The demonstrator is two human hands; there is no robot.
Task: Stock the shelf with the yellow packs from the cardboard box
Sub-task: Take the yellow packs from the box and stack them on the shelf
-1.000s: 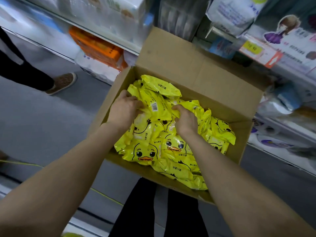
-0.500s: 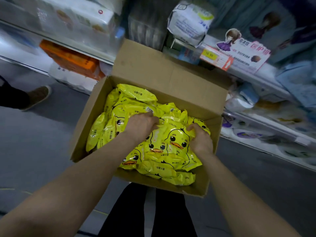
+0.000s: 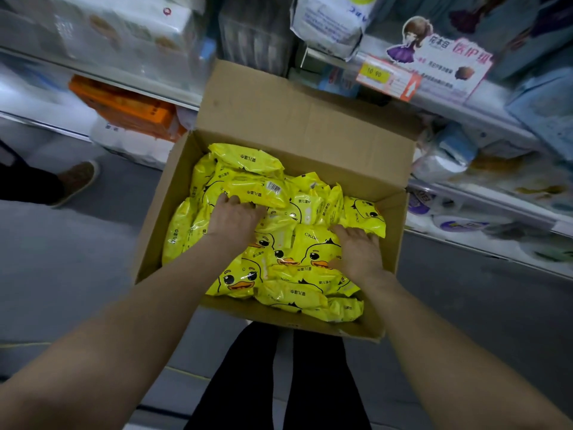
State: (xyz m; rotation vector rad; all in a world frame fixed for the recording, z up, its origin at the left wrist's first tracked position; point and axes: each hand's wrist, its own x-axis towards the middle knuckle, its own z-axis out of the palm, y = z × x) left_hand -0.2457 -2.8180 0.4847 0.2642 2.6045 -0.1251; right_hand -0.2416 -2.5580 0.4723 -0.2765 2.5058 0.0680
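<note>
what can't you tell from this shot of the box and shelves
Head view: how many yellow packs fill the cardboard box; the top layer hides the rest.
Whether the left hand or right hand grips a pack; their backs hide the palms.
Shelf goods: labels blurred, head view.
Bystander's shoe: the left edge cuts off the person.

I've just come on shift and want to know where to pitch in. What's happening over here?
A person stands in a shop aisle with both hands in an open cardboard box full of yellow packs printed with a duck. The left hand reaches in among the packs near the middle; the right hand lies spread on a pack toward the box's right side. No pack is lifted out yet, and none shows on the shelf behind.
</note>
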